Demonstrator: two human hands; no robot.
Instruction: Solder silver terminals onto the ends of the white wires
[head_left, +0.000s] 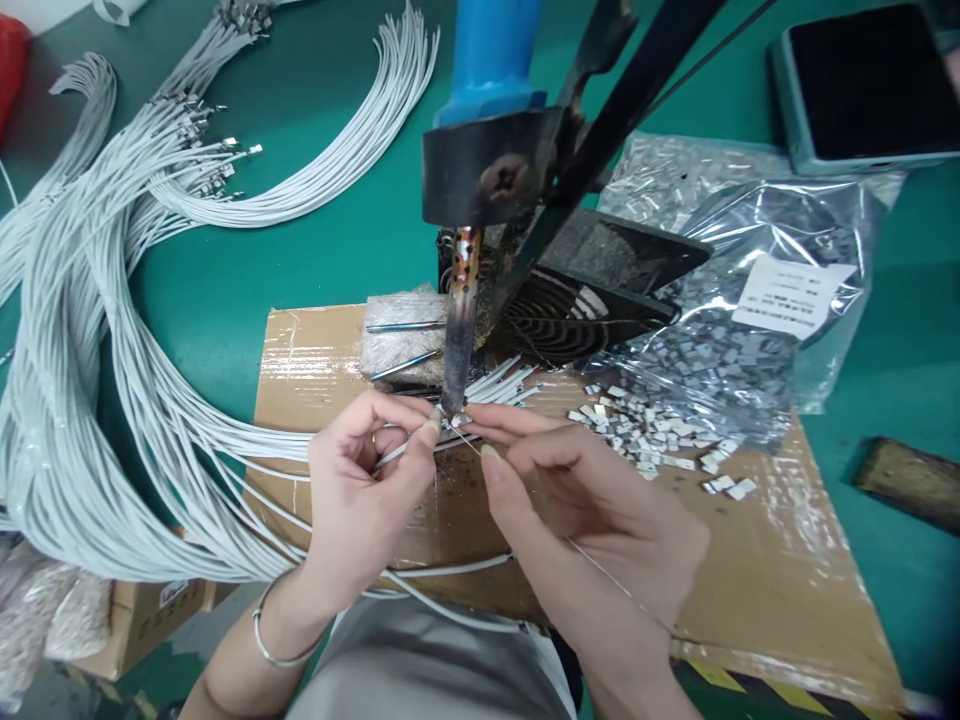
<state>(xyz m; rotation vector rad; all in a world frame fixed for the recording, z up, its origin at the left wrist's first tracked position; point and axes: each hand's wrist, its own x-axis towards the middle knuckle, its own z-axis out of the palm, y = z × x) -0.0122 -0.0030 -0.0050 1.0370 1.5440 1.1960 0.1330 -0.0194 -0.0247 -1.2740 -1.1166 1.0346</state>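
Observation:
My left hand (367, 480) pinches the end of a thin white wire (397, 455) between thumb and forefinger, right under the tip of a fixed soldering iron (459, 330) with a blue handle. My right hand (577, 510) is closed in a pinch on a fine strand of solder wire (600, 570) that runs back over my palm. Its fingertips meet the left hand's at the iron tip, where a small metal terminal (459, 420) sits. Both hands rest over a taped cardboard sheet (750, 570).
Large bundles of white wires (82, 330) curve across the green table on the left. A plastic bag of small metal terminals (720, 340) spills onto the cardboard at right. A black fan (577, 300) sits behind the iron. A phone (862, 90) lies at top right.

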